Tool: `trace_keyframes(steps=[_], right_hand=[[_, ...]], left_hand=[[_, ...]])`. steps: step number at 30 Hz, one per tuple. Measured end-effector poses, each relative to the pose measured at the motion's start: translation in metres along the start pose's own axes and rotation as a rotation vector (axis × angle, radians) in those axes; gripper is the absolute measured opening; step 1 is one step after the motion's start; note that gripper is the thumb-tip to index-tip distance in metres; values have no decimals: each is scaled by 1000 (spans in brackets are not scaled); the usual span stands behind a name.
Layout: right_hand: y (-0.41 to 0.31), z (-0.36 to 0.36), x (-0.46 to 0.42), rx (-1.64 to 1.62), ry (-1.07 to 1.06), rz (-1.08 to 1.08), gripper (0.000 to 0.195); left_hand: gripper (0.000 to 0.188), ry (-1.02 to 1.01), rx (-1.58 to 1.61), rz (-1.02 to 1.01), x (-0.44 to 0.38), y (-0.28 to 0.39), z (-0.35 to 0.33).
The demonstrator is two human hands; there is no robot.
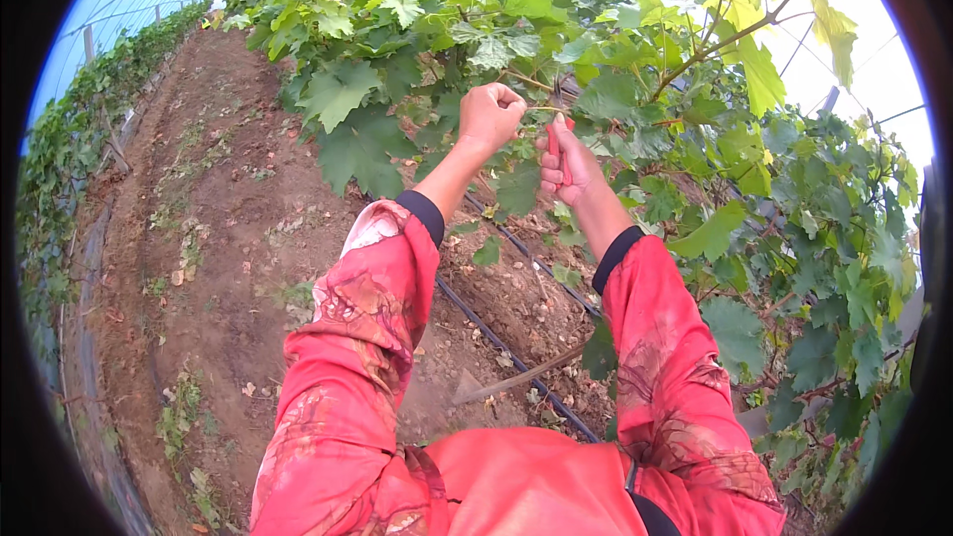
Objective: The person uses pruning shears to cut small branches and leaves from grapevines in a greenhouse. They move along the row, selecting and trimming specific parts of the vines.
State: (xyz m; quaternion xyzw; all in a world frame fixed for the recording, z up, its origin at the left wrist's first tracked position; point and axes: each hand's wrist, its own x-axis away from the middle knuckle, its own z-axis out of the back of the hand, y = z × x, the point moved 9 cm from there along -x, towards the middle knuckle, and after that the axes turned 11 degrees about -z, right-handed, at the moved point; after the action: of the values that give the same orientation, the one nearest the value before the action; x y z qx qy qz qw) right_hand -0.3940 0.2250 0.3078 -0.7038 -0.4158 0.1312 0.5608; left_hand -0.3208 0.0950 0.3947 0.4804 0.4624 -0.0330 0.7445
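My right hand is closed around the red handles of pruning shears, whose dark blades point up into the grapevine leaves. To its left, my left hand pinches the end of a thin, pale vine shoot. The shoot runs across to the shears near the base of the blades; whether the blades touch it cannot be told. Broad green grapevine leaves hang behind and around both hands.
A leafy cane arches over at upper right. Black irrigation hoses run along the soil below my arms, by a wooden stake. A dirt path lies at left, with another vine row beyond it.
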Motion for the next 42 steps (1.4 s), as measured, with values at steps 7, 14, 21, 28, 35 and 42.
trace_keyframes(steps=[7, 14, 21, 28, 35, 42], right_hand=[[12, -5, 40, -112, -113, 44, 54], [49, -25, 101, -210, -369, 30, 53], [91, -22, 162, 159, -288, 42, 48], [111, 0, 203, 227, -235, 75, 50], [102, 14, 217, 372, -109, 90, 48], [60, -45, 160, 714, -85, 130, 44]], left_hand=[[6, -704, 48, 77, 44, 3, -2], [23, -674, -181, 62, 8, 5, 65], [57, 122, -111, 25, -81, -10, 122], [38, 157, 306, 161, -122, -27, 88], [19, 194, -9, -118, -112, 2, 103], [12, 97, -364, -314, -79, 40, 145]])
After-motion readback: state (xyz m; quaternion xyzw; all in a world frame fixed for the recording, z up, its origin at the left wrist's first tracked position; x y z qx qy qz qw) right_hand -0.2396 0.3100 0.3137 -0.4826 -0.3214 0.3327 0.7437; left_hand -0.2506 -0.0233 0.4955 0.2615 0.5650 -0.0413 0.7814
